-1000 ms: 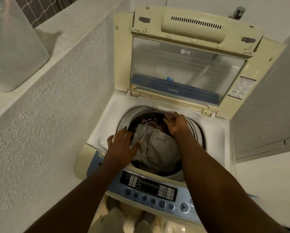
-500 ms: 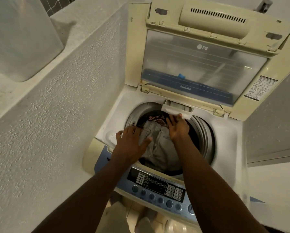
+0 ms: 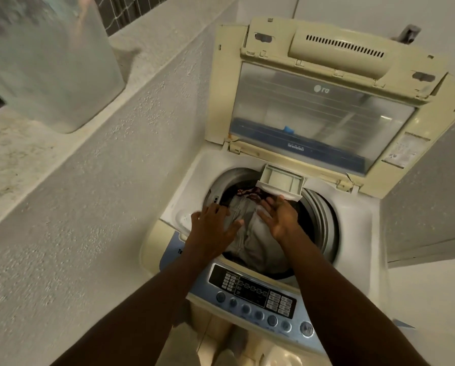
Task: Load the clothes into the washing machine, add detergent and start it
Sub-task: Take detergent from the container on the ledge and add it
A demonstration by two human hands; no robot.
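A top-loading washing machine stands below me with its lid raised upright. In the drum lies a grey garment over darker, red-patterned clothes. My left hand rests flat on the drum's left rim and the grey cloth, fingers spread. My right hand hovers over the clothes, palm up and fingers apart, just below the detergent drawer, which sticks out over the drum's far edge. Neither hand grips anything.
The blue control panel with buttons runs along the machine's near edge. A rough plaster wall with a ledge rises on the left, holding a translucent container. A grey panel stands to the right.
The detergent drawer has come out over the drum. My right hand has drawn back from it and turned palm up. My left hand stays on the left rim.
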